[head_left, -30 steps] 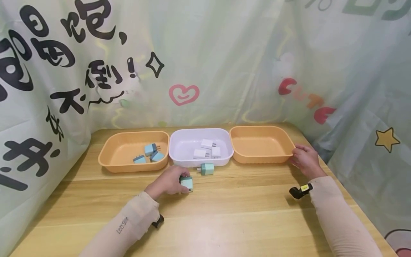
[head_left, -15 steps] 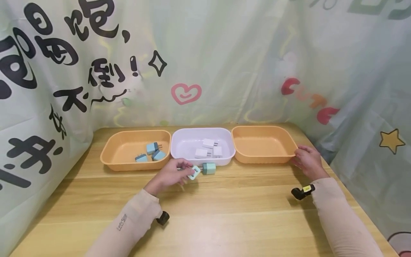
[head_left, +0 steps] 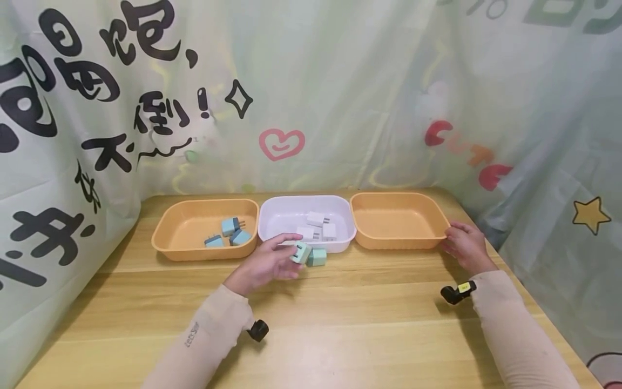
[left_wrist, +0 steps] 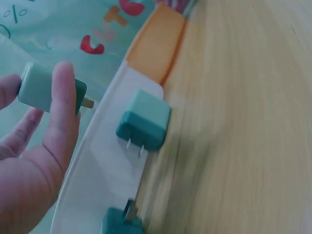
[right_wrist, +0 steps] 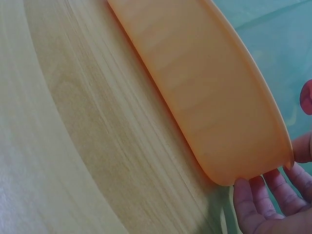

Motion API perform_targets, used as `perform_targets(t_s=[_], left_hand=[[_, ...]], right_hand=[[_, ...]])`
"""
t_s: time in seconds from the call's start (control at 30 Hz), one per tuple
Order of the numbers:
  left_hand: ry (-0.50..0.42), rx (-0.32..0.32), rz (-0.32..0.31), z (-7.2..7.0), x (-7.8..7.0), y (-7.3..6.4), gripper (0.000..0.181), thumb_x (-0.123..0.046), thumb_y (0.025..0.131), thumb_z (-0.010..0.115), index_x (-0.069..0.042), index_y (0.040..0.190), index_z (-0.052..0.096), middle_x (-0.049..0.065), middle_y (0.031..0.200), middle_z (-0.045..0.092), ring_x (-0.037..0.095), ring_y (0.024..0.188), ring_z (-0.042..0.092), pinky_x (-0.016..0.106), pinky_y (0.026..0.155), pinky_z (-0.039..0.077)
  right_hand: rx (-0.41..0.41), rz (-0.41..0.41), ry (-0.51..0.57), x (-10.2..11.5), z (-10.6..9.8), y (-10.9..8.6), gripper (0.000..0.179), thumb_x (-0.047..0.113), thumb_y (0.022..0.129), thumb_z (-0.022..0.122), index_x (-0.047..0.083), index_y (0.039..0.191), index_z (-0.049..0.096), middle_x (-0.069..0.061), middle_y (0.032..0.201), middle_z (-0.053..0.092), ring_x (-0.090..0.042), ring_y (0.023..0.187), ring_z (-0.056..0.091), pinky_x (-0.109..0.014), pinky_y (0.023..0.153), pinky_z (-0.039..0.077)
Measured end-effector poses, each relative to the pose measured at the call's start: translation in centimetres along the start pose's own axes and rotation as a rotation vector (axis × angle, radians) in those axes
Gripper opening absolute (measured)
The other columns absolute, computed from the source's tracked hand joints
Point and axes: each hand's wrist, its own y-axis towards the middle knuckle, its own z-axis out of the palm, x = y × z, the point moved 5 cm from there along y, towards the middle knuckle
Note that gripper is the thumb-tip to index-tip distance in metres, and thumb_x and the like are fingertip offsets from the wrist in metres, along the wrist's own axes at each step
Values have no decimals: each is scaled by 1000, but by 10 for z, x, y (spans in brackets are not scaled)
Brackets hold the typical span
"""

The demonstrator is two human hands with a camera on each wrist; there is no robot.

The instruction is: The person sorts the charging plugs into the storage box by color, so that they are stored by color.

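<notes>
My left hand (head_left: 269, 263) pinches a light green USB charger plug (head_left: 301, 252), lifted in front of the white tray (head_left: 266, 220); in the left wrist view that charger (left_wrist: 38, 87) has its metal prong pointing right. A second green charger (head_left: 318, 257) lies on the table against the tray's front. Part of a third green charger (left_wrist: 122, 222) shows at the bottom of the left wrist view, hidden by my hand in the head view. My right hand (head_left: 466, 246) holds the near right corner of the right orange tray (head_left: 398, 242), thumb at the rim and fingers under it (right_wrist: 243, 204).
Several white chargers (head_left: 329, 231) lie in the white tray. The left orange tray (head_left: 170, 227) holds several blue chargers (head_left: 230, 226). All the trays stand in a row along the back of the wooden table (head_left: 350, 324), before a printed curtain (head_left: 340, 97).
My left hand has lifted the green charger off the table and moved it up and right toward the white tray, turning it. My right hand has stayed at the orange tray's corner.
</notes>
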Motion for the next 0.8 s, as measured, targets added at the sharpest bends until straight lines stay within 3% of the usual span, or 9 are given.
perform_targets(t_s=[0.17, 0.3, 0.4, 0.57, 0.8], left_hand=[[-219, 77, 29, 12, -3, 8, 37, -9, 102, 45, -3, 139, 42, 11, 104, 59, 25, 86, 67, 35, 77, 58], [-307, 138, 21, 20, -1, 15, 31, -10, 104, 40, -4, 134, 43, 13, 108, 58, 22, 83, 66, 31, 73, 57], [-310, 147, 6, 25, 1, 23, 26, -16, 106, 38, -9, 128, 48, 13, 110, 56, 22, 82, 65, 31, 73, 57], [-285, 102, -30, 36, 1, 43, 26, -25, 106, 38, -12, 127, 46, 12, 110, 53, 22, 81, 63, 30, 73, 56], [-247, 30, -25, 50, -4, 71, 27, -17, 103, 46, -5, 127, 46, 10, 103, 54, 20, 76, 64, 29, 69, 57]], right_hand=[[0, -2, -4, 0, 0, 0, 20, 7, 94, 53, 15, 112, 52, 1, 104, 48, -9, 90, 48, -24, 73, 56], [-3, 4, 1, -1, 0, -1, 20, 7, 95, 53, 15, 113, 51, 0, 105, 47, -9, 90, 48, -24, 74, 56], [-4, 0, 2, 0, 1, -2, 21, 6, 94, 53, 15, 114, 51, 0, 105, 46, -9, 90, 48, -24, 73, 56], [-3, -22, 13, 2, 1, -3, 22, 6, 94, 53, 11, 115, 50, -2, 104, 46, -9, 90, 50, -24, 72, 56], [-3, -28, -6, 1, 1, -3, 24, 6, 95, 51, 10, 118, 49, -3, 108, 43, -10, 92, 46, -23, 71, 56]])
